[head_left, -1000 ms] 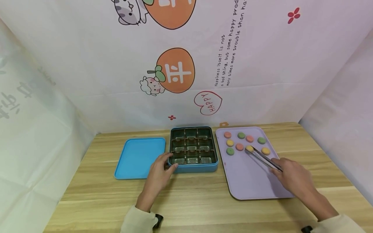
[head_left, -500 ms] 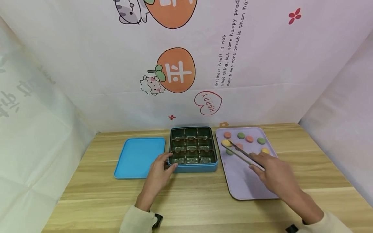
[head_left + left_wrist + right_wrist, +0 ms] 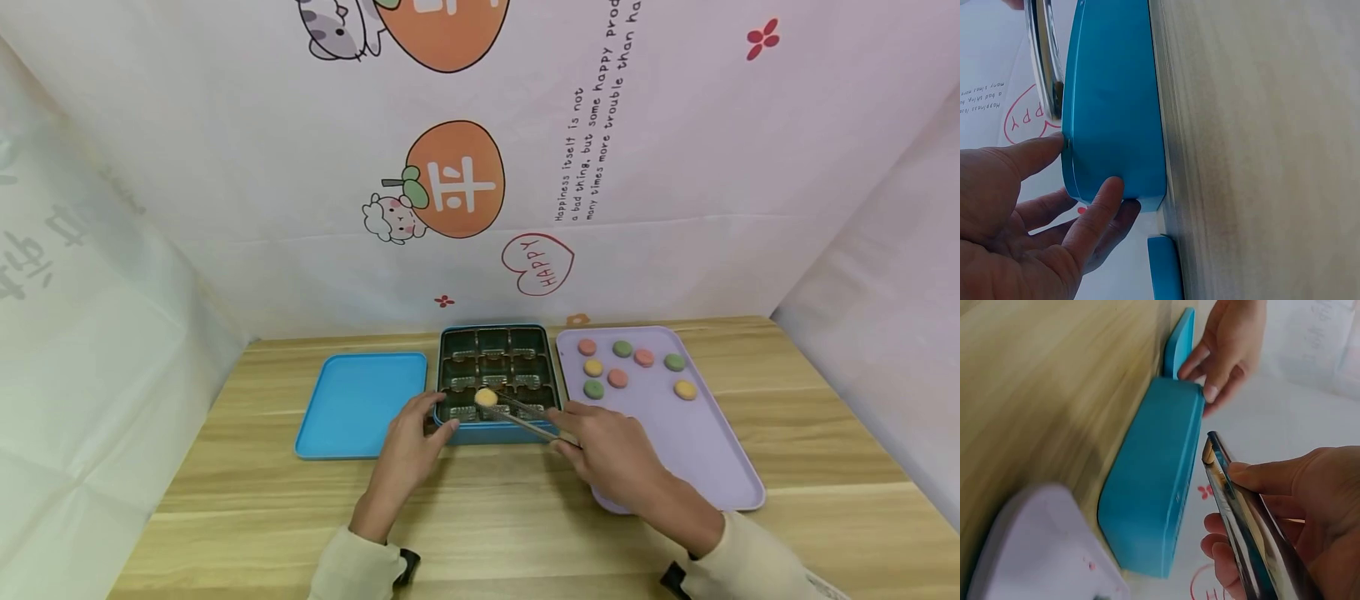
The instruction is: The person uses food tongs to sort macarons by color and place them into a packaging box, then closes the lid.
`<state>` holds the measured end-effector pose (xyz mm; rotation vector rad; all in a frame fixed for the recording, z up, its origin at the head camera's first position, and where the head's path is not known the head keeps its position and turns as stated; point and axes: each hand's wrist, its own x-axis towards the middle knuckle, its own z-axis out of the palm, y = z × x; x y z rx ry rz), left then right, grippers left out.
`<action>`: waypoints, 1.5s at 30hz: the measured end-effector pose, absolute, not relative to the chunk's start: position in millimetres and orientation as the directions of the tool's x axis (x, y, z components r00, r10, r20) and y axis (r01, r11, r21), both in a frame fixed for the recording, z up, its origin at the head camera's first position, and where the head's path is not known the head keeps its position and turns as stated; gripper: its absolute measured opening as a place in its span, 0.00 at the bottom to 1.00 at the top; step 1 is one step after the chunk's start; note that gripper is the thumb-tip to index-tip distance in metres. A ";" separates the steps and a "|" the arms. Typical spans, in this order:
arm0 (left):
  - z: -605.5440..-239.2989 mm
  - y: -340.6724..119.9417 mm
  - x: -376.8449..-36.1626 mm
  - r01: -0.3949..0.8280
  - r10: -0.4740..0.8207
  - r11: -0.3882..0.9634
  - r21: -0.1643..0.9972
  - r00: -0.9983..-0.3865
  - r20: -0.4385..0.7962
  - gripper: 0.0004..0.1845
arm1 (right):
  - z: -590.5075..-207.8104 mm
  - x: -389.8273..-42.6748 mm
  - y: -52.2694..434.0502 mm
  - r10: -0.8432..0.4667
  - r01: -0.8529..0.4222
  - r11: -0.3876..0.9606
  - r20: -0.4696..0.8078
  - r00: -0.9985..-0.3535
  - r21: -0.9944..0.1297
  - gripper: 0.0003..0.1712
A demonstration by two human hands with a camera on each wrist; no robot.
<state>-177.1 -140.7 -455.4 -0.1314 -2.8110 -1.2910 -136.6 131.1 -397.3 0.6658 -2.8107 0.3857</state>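
The left hand [image 3: 408, 437] holds the near left corner of a blue box [image 3: 491, 434], thumb at the front rim and fingers at the left side. A dark plastic insert with several square compartments [image 3: 492, 340] fills the box. The right hand [image 3: 618, 454] grips metal tongs [image 3: 1254, 531], thumb on one arm and fingers on the other. Pinched in the tongs' tips is a yellow macaron [image 3: 486, 397], over the front row of compartments. In the left wrist view, the tongs [image 3: 1044, 62] appear above the rim of the box [image 3: 1116, 94].
Several pink, green and yellow macarons, among them a green macaron [image 3: 593, 389], lie on a lilac tray [image 3: 697, 450] right of the box. A blue lid [image 3: 363, 408] lies left of the box on the wooden table [image 3: 495, 517]. A printed cloth [image 3: 300, 275] hangs behind.
The right hand has moved left with the tongs, carrying the yellow macaron from the tray to over the box. The left hand has stayed at the box corner.
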 end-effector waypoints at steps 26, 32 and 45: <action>-454.1 -140.6 -177.3 0.091 0.062 0.662 0.744 -0.996 0.066 0.28 | -404.5 -151.0 97.3 -0.411 -0.454 0.867 0.221 -0.885 -0.205 0.21; -453.6 -141.0 -177.3 0.101 0.069 0.652 0.751 -0.995 0.073 0.28 | -404.3 -150.7 96.9 -0.410 -0.450 0.871 0.215 -0.887 -0.198 0.23; -454.8 -141.6 -179.3 0.099 0.066 0.642 0.760 -0.995 0.073 0.28 | -400.7 -143.0 107.0 -0.364 -0.405 0.893 0.214 -0.907 -0.198 0.26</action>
